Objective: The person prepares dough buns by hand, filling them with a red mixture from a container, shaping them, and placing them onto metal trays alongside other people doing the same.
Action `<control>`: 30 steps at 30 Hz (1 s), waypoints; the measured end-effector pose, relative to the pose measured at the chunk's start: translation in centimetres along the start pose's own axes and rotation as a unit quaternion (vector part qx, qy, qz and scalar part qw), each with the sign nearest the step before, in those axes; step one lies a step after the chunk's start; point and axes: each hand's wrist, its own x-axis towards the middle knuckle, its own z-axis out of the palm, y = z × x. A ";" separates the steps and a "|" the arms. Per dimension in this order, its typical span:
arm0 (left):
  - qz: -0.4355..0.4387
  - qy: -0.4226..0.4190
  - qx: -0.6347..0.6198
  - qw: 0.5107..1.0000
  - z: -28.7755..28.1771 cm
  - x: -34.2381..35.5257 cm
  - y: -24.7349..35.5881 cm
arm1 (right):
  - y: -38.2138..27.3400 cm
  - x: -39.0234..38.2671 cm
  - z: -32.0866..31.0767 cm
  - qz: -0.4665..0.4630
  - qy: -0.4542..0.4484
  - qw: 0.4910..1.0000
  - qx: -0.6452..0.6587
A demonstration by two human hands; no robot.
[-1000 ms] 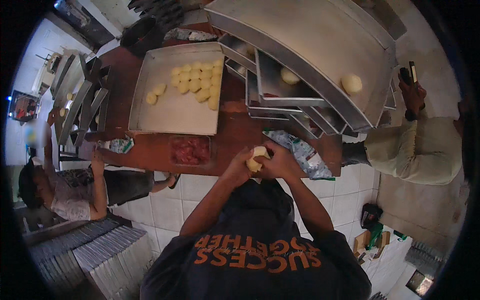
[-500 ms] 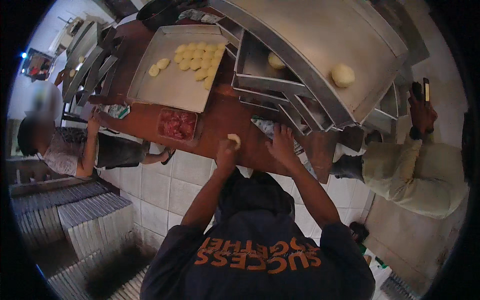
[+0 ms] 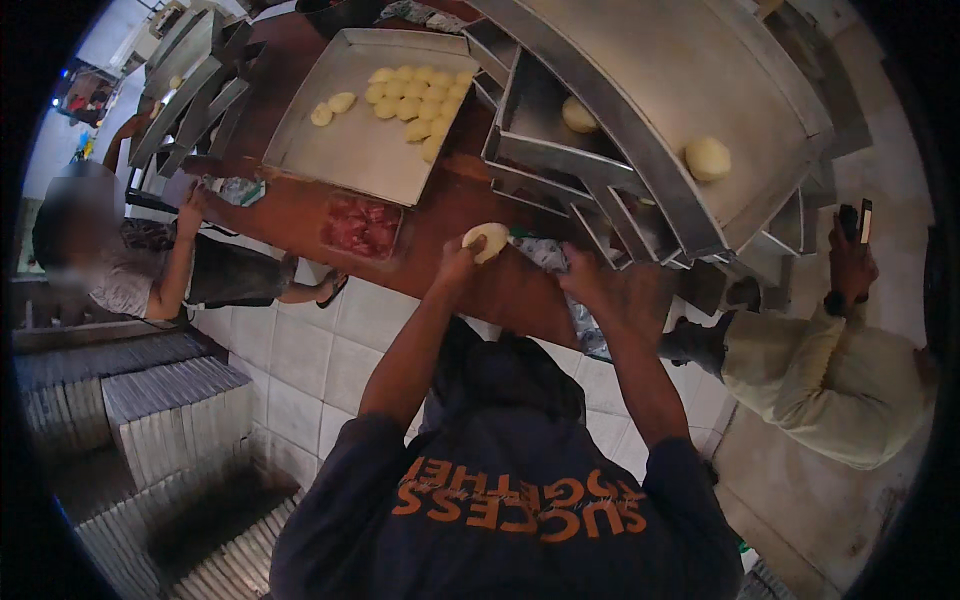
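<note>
My left hand (image 3: 457,266) holds a flattened round of pale yellow dough (image 3: 489,240) over the table's near edge, thumb on its face. My right hand (image 3: 587,278) has curled fingers and lies over a printed plastic packet (image 3: 540,252) at the table edge. What those fingers hold, if anything, I cannot make out. Beyond my left hand stands a clear tub of red filling (image 3: 362,228). Farther off, a large metal tray (image 3: 350,150) carries several pale dough balls (image 3: 412,92), packed mostly along its right side.
Stacked metal trays (image 3: 610,110) rise at the right, one dough ball (image 3: 707,158) on the top one. A person (image 3: 830,380) with a phone stands at the right; another person (image 3: 150,270) is at the left. Stacked slabs (image 3: 180,410) fill the lower left.
The dough in my left hand has turned to show a wider round face, and that hand moved slightly away from me. My right hand's spread fingers have drawn in over the packet.
</note>
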 end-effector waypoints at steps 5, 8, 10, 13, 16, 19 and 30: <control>-0.067 -0.066 -0.119 0.988 1.2 -0.2 0.1 | -2.9 -1.0 -1.6 0.031 -0.010 0.995 -0.096; -0.074 -0.048 -0.143 0.986 1.4 -0.4 -0.4 | -1.5 -0.8 -0.5 0.011 -0.006 0.995 -0.103; -0.091 -0.027 -0.156 0.983 1.2 -0.3 -0.7 | -1.3 -0.8 -0.3 -0.004 -0.005 0.995 -0.104; -0.084 -0.017 -0.193 0.977 0.9 -0.6 -1.0 | -1.5 -0.8 -0.1 -0.011 -0.011 0.994 -0.104; -0.058 0.025 -0.279 0.958 0.0 -0.9 -1.1 | -2.1 -0.4 0.2 0.011 -0.028 0.991 -0.129; -0.001 -0.003 -0.373 0.928 -1.6 -1.8 0.8 | -3.2 -0.3 0.4 0.006 0.029 0.979 -0.203; -0.078 -0.147 -0.335 0.928 0.6 -5.8 8.4 | -15.4 1.0 0.3 0.092 0.107 0.809 0.571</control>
